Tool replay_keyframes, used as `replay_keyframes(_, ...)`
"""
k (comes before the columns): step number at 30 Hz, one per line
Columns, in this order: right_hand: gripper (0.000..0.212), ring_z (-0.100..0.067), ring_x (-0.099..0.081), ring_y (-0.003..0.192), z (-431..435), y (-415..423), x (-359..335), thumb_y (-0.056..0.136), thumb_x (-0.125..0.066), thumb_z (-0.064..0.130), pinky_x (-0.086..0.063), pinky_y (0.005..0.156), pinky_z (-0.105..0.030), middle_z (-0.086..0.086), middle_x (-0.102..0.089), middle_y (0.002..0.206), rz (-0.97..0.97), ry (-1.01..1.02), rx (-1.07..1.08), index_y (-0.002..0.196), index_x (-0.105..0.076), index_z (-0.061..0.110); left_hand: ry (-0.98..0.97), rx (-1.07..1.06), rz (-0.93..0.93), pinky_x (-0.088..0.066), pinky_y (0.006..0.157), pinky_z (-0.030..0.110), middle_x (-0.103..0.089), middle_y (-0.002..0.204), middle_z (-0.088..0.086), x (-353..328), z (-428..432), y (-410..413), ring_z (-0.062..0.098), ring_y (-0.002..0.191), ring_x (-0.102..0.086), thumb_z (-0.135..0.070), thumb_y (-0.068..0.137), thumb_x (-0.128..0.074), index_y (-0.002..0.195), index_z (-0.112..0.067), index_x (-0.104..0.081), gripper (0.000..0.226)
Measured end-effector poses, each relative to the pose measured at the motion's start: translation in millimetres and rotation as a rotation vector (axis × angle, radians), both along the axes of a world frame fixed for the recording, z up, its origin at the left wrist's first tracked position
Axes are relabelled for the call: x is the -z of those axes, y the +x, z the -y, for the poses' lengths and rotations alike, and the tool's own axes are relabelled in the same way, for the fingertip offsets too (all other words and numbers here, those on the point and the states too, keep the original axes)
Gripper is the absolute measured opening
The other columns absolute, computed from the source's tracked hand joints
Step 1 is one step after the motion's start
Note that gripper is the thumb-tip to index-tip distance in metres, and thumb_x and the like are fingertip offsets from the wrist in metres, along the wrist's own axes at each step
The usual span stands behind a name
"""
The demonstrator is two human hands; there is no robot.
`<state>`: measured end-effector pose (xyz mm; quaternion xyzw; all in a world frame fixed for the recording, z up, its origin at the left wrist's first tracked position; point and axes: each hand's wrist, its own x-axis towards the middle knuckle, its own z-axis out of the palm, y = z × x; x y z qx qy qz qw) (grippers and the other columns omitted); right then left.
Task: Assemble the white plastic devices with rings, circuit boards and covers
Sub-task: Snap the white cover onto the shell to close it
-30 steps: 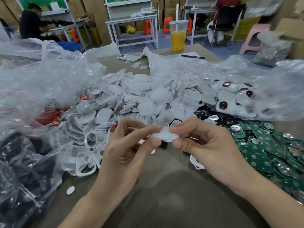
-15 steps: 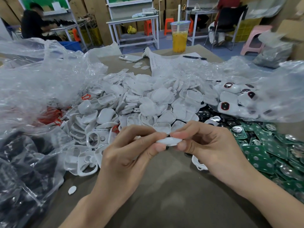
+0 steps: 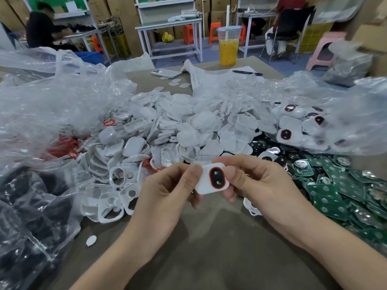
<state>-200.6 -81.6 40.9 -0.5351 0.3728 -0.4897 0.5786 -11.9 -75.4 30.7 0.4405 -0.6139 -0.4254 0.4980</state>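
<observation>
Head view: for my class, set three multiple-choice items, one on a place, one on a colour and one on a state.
1. Seen from the held device, the green boards lie:
A. to its left
B. to its right
C. under it

2. The device's ring is:
A. red
B. blue
C. yellow

3. The device is:
A. lying on the table
B. held by one hand only
C. pinched between left hand and right hand

Answers:
1 B, because the boards are heaped at the right edge of the view.
2 A, because a red oval rims the black centre.
3 C, because fingers of both hands grip its two sides.
</observation>
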Motion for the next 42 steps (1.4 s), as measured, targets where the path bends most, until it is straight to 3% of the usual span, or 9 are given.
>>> replay_keyframes(6,0.024,-0.008,-0.056,0.057,2.1,0.5,4.9,0.078,-0.075,0.04,-0.048,0.058,-0.017,-0.002,-0.064,0.067,0.034,0.051,-0.02,0.098,-0.081,0.028,0.149,0.07,-0.168,-0.047,0.059,0.021,-0.057,0.055,-0.004,6.7,4.8,-2.1,0.01,0.051,-0.051,-0.052,0.088,-0.067,0.072,-0.014,-0.067,0.041)
replay_keyframes(11,0.034,-0.008,-0.061,0.059,5.0,4.1,7.4,0.07,-0.075,0.043,-0.05,0.058,-0.015,0.0,-0.068,0.066,0.098,0.094,0.036,0.099,-0.081,0.026,0.218,0.052,-0.264,-0.051,0.061,0.023,-0.064,0.073,0.009,10.0,6.4,-3.1,0.015,0.063,-0.058,-0.047,0.093,-0.069,0.093,-0.004,-0.074,0.044)
replay_keyframes(18,0.035,-0.014,-0.07,0.075,4.7,5.6,8.7,0.078,-0.081,0.041,-0.054,0.074,-0.02,-0.006,-0.074,0.08,0.16,0.1,-0.017,0.103,-0.08,0.017,0.312,0.105,-0.475,-0.059,0.071,0.026,-0.075,0.097,0.022,7.2,4.1,-7.3,0.023,0.084,-0.075,-0.032,0.095,-0.06,0.093,-0.009,-0.079,0.029)
replay_keyframes(22,0.03,-0.016,-0.062,0.066,5.7,3.8,8.4,0.076,-0.068,0.042,-0.049,0.062,-0.022,-0.007,-0.068,0.07,0.085,0.105,0.038,0.085,-0.08,0.015,0.264,0.133,-0.363,-0.06,0.076,0.027,-0.076,0.098,0.019,7.2,1.8,-8.5,0.029,0.093,-0.076,-0.035,0.094,-0.062,0.095,-0.014,-0.076,0.025)
replay_keyframes(27,0.024,-0.007,-0.057,0.056,4.6,2.7,4.5,0.085,-0.059,0.033,-0.041,0.051,-0.009,0.0,-0.065,0.06,-0.005,0.064,0.028,0.07,-0.076,0.025,0.14,0.129,-0.128,-0.059,0.082,0.033,-0.077,0.1,0.009,10.4,2.3,-5.7,0.029,0.091,-0.072,-0.031,0.097,-0.058,0.106,-0.021,-0.075,0.021)
replay_keyframes(31,0.028,-0.007,-0.056,0.057,6.2,3.5,5.1,0.094,-0.057,0.028,-0.044,0.056,-0.013,0.0,-0.065,0.06,-0.12,0.0,0.052,0.074,-0.076,0.028,0.129,0.181,-0.116,-0.06,0.077,0.036,-0.076,0.101,0.009,6.9,2.4,-7.7,0.026,0.087,-0.07,-0.036,0.098,-0.059,0.113,-0.026,-0.073,0.023)
replay_keyframes(34,0.033,-0.005,-0.057,0.055,3.9,5.0,4.1,0.101,-0.055,0.021,-0.043,0.053,-0.01,-0.002,-0.068,0.06,-0.208,-0.054,0.059,0.077,-0.076,0.028,0.117,0.155,-0.11,-0.059,0.067,0.032,-0.075,0.094,0.008,5.5,2.8,-10.0,0.018,0.077,-0.068,-0.035,0.097,-0.061,0.107,-0.028,-0.073,0.017)
replay_keyframes(37,0.025,-0.004,-0.058,0.059,0.7,4.9,2.7,0.099,-0.058,0.024,-0.041,0.051,-0.008,0.0,-0.07,0.065,-0.192,-0.048,0.053,0.086,-0.079,0.028,0.115,0.113,-0.092,-0.058,0.066,0.029,-0.075,0.093,0.005,8.3,3.8,-9.0,0.017,0.079,-0.07,-0.032,0.095,-0.06,0.1,-0.028,-0.074,0.015)
replay_keyframes(42,0.018,-0.001,-0.063,0.066,0.8,3.4,4.2,0.095,-0.065,0.023,-0.045,0.065,-0.007,0.012,-0.073,0.076,-0.257,-0.047,0.022,0.097,-0.079,0.033,0.124,0.107,-0.067,-0.058,0.067,0.028,-0.075,0.095,0.003,7.4,3.8,-7.0,0.015,0.078,-0.069,-0.033,0.093,-0.061,0.09,-0.028,-0.07,0.011)
